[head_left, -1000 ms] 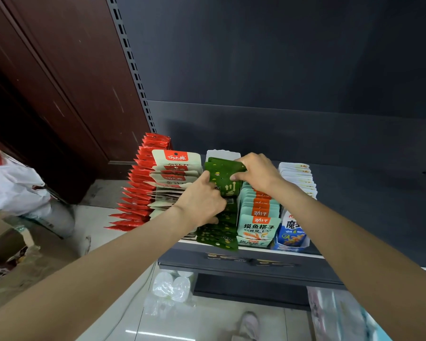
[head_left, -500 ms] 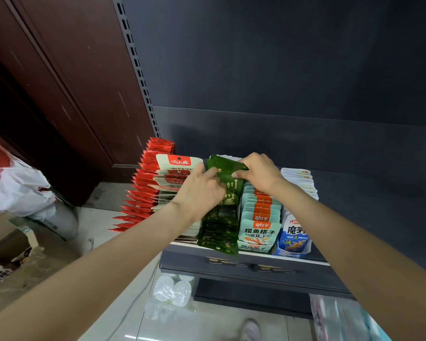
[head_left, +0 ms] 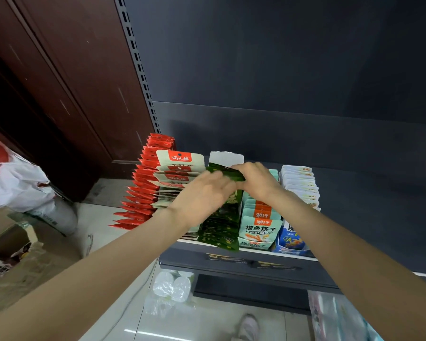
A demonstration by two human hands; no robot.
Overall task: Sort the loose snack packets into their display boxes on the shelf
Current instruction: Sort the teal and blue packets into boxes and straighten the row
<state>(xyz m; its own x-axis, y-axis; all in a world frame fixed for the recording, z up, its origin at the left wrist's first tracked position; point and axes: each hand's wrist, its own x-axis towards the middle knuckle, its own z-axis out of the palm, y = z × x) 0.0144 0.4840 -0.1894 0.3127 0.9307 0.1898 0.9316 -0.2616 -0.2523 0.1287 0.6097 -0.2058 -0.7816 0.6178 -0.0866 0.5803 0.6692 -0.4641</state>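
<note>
Where left hand [head_left: 202, 193] clutched green row half a second ago, fingers now spread, blurred, over dark green foil packets [head_left: 219, 227]; right hand [head_left: 255, 180] still pinches rearmost green packet. Five packet rows side by side on dark grey metal shelf [head_left: 244, 263]. Pale tiled floor [head_left: 108, 323] below, brown wooden door [head_left: 59, 82] left.

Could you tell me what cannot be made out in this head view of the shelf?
- Left hand: motion-blurred, so its grip on the green packets is unclear.
- Middle of the green row: covered by both hands.
- Right hand: its fingers are curled over the top green packet, hiding that packet's print.
- Blue box: its label is partly behind the right forearm.
- White packets: print too small to read.
</note>
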